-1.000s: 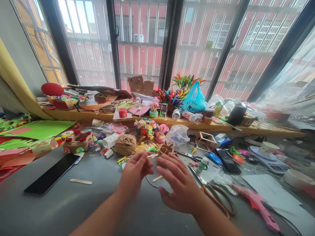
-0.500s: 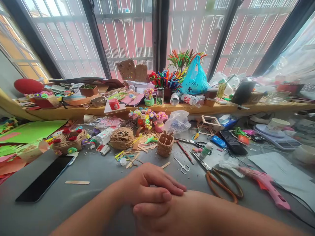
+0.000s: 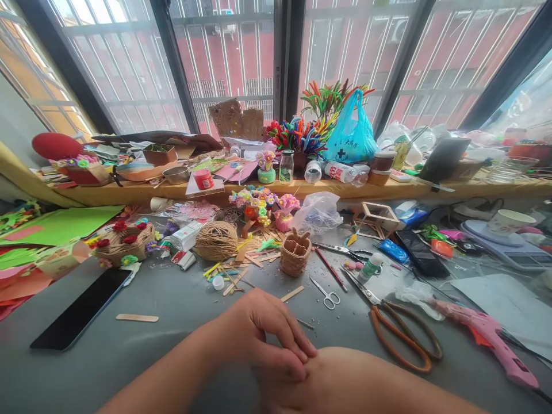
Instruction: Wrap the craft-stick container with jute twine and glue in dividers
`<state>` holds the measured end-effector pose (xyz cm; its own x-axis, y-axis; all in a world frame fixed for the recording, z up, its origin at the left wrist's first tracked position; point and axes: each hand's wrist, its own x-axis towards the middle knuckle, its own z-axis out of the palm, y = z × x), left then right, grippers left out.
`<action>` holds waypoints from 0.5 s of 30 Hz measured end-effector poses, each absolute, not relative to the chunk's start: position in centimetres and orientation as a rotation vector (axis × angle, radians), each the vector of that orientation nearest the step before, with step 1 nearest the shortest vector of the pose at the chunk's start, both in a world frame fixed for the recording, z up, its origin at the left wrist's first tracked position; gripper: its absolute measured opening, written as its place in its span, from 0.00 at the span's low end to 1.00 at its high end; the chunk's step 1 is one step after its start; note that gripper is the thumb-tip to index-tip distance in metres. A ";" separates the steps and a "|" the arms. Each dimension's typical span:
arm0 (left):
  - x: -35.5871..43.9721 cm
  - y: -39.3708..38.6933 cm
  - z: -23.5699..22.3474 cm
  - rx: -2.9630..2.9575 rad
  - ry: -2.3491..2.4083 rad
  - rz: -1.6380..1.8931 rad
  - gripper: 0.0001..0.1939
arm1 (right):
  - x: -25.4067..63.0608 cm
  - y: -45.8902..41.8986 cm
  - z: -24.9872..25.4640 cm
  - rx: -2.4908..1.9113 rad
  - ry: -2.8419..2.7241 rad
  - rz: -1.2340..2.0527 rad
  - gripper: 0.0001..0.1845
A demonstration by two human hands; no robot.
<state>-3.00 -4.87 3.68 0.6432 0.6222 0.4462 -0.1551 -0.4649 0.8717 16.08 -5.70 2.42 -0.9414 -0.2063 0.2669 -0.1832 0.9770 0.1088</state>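
My left hand (image 3: 269, 328) lies over my right wrist, thumb and fingertips drawn together and pressed on the skin there. Beneath it, my right hand (image 3: 280, 394) is mostly covered and cut off by the lower edge, so its fingers do not show. Just beyond the hands stands a small woven basket (image 3: 295, 256) with divided compartments. Small scissors (image 3: 326, 294) lie to its right, with a red pencil (image 3: 331, 269) beside them. A wooden craft stick (image 3: 292, 294) rests in front of the basket, and another craft stick (image 3: 137, 317) lies farther left.
Large scissors (image 3: 405, 336) and a pink glue gun (image 3: 487, 333) lie at the right. A phone (image 3: 81, 310) is at the left. Behind are a twine ball (image 3: 217, 240), a decorated basket (image 3: 127, 244), a kitchen scale (image 3: 513, 247) and a crowded window ledge (image 3: 259, 194).
My left fingers have curled from lying flat to pressing together on my right wrist. My right thumb has gone out of sight. The view has shifted slightly left.
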 end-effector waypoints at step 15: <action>-3.1 -6.6 5.6 2.070 0.588 0.743 0.31 | 17.3 -6.9 1.7 0.100 -2.808 -0.052 0.08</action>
<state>-3.08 -6.57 5.62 0.7146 0.6356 0.2922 0.1387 -0.5382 0.8313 17.34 -6.95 1.67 -0.9433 -0.0754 0.3234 -0.0634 0.9969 0.0475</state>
